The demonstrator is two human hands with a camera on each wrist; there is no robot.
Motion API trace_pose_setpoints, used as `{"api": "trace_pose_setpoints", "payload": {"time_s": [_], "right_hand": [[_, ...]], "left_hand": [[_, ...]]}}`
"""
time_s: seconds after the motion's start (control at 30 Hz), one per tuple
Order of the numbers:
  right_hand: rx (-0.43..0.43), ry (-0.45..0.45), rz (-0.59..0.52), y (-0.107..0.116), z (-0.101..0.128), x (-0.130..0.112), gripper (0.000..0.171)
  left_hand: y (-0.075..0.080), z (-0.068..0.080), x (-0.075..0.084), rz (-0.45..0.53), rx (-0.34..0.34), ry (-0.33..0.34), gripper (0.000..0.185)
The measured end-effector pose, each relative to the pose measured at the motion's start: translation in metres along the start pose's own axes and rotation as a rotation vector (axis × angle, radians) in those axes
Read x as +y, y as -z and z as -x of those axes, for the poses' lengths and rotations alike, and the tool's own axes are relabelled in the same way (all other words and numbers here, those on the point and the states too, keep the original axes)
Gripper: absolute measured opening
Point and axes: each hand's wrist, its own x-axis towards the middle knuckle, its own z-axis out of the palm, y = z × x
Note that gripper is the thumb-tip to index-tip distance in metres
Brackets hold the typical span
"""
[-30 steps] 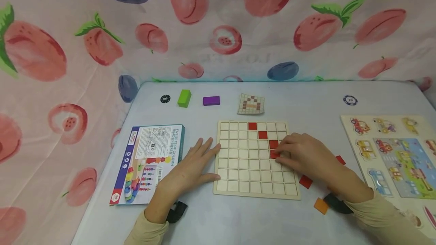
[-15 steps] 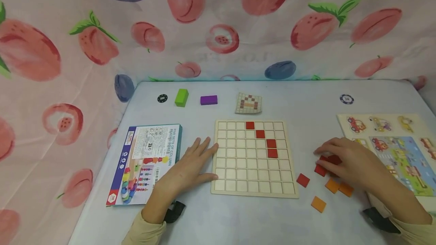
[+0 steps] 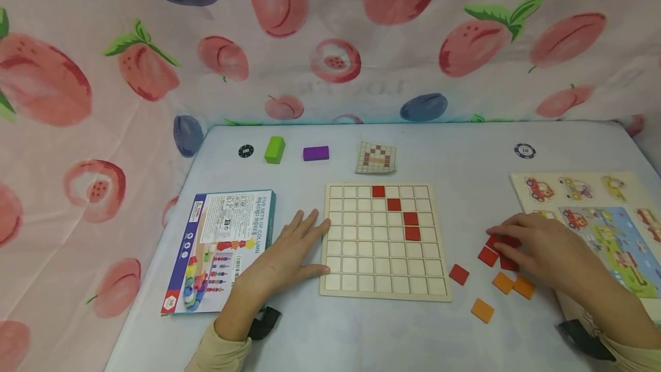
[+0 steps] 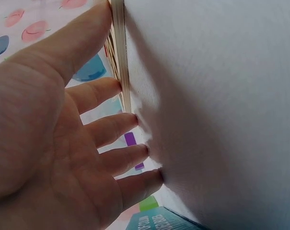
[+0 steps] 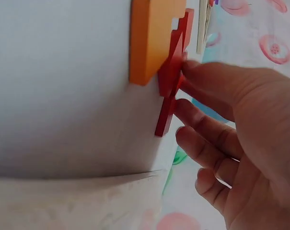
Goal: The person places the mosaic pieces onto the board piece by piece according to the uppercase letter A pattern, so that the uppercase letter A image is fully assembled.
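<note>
A wooden grid board (image 3: 384, 280) lies mid-table with several red tiles (image 3: 411, 226) set in a diagonal run from its top. My left hand (image 3: 289, 257) lies flat on the table, fingertips against the board's left edge (image 4: 120, 57); the left wrist view shows the fingers (image 4: 121, 127) straight. Right of the board, my right hand (image 3: 537, 245) reaches over a small cluster of loose red tiles (image 3: 488, 256). In the right wrist view its fingertips (image 5: 192, 72) touch the red tiles (image 5: 169, 96) beside an orange tile (image 5: 152, 38). The thumb is hidden.
One loose red tile (image 3: 458, 274) and orange tiles (image 3: 482, 310) lie by the board's lower right. A toy box (image 3: 222, 248) sits left, a vehicle puzzle (image 3: 599, 223) right. At the back are a green block (image 3: 275, 149), purple block (image 3: 316, 153), pattern card (image 3: 377, 158) and two chips.
My right hand left a red tile in the board's fourth row and moved right to the loose red tiles. The left hand stayed put.
</note>
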Motion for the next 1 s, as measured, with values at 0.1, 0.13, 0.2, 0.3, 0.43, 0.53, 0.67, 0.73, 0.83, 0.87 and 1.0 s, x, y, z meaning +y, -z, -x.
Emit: {"api": "trace_pose_setpoints", "payload": {"time_s": [0.1,0.13,0.2,0.3,0.43,0.53,0.67,0.73,0.83,0.87,1.0], "right_hand": [[0.037,0.009,0.016,-0.001,0.000,0.001,0.036],[0.050,0.010,0.017,-0.001,0.000,0.001,0.036],[0.059,0.008,0.019,-0.002,0.000,0.001,0.039],[0.044,-0.004,0.010,-0.002,-0.001,0.001,0.044],[0.039,0.003,-0.020,-0.002,-0.003,0.000,0.044],[0.090,0.032,-0.056,-0.002,-0.005,-0.005,0.039],[0.177,0.098,-0.093,-0.002,-0.009,-0.018,0.035],[0.177,0.141,-0.119,-0.001,-0.013,-0.031,0.035],[0.140,0.202,-0.155,0.000,-0.020,-0.054,0.032],[0.123,0.222,-0.163,0.000,-0.023,-0.062,0.031],[0.090,0.287,-0.169,-0.002,-0.032,-0.086,0.029]], "left_hand": [[0.000,0.001,0.000,0.000,0.001,-0.002,0.089],[0.000,0.001,0.000,0.000,0.000,-0.001,0.089],[0.000,0.001,0.000,0.000,-0.002,0.000,0.089],[0.000,0.001,0.001,-0.002,-0.001,-0.001,0.089],[0.000,0.002,0.001,-0.006,0.004,-0.003,0.089],[0.000,0.001,0.001,-0.005,0.006,-0.004,0.089],[0.000,0.000,0.000,0.000,0.006,-0.003,0.090],[-0.001,0.000,0.000,-0.001,0.009,-0.004,0.090],[-0.001,0.000,0.000,-0.005,0.013,-0.006,0.090],[-0.001,0.001,-0.001,-0.005,0.015,-0.007,0.090],[-0.002,0.000,-0.001,0.001,0.015,-0.013,0.090]]}}
